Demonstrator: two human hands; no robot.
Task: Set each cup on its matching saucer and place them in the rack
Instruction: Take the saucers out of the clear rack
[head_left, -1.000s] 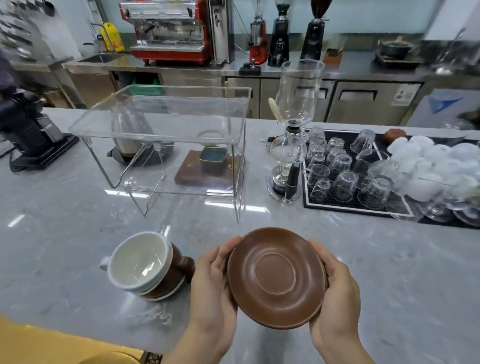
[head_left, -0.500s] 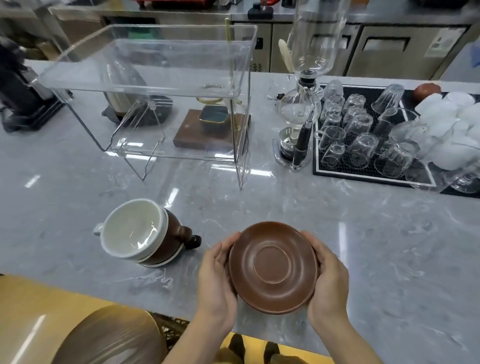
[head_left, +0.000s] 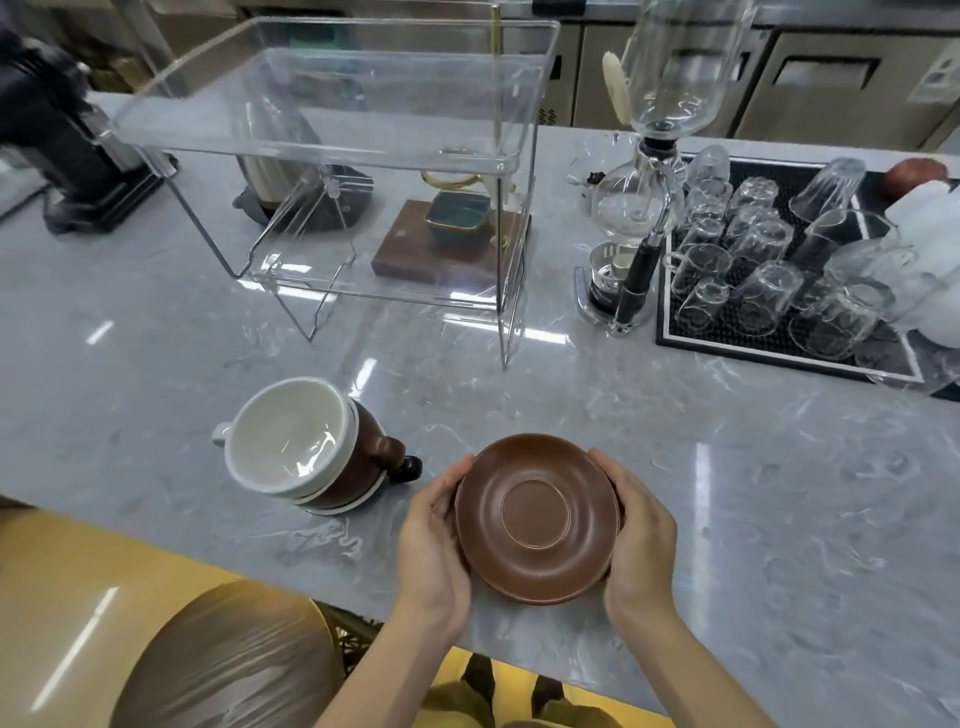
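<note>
The grey marble desk (head_left: 727, 493) carries everything. Largest on it is the clear acrylic rack (head_left: 332, 130), standing well beyond the hands; both its upper shelf and the space under it hold no cup or saucer, so by the look of it nothing has been racked yet. What shows through its walls, a wooden block with a small dish and some dark equipment, stands behind it, not in it.

Nearer, left of centre, sits the stack of cups (head_left: 306, 447): a white cup nested in a brown one, tilted toward the camera, with a pale rim under them that may be a saucer or another cup; which cannot be told. A dark handle pokes out at the stack's right side.

Closest to the person, the brown saucer (head_left: 537, 519) is held face up at the near edge of the desk. The left hand (head_left: 434, 540) and right hand (head_left: 641, 535) cup its opposite rims, fingers curled round the edge. Whether it rests on the desk or hangs just above is not clear.

As a judgement, the task is at its start: no pair is made, the cups need separating, and each set must go to the rack.

The hands hide the saucer's side rims, and how many pieces the stack holds is uncertain.
</note>
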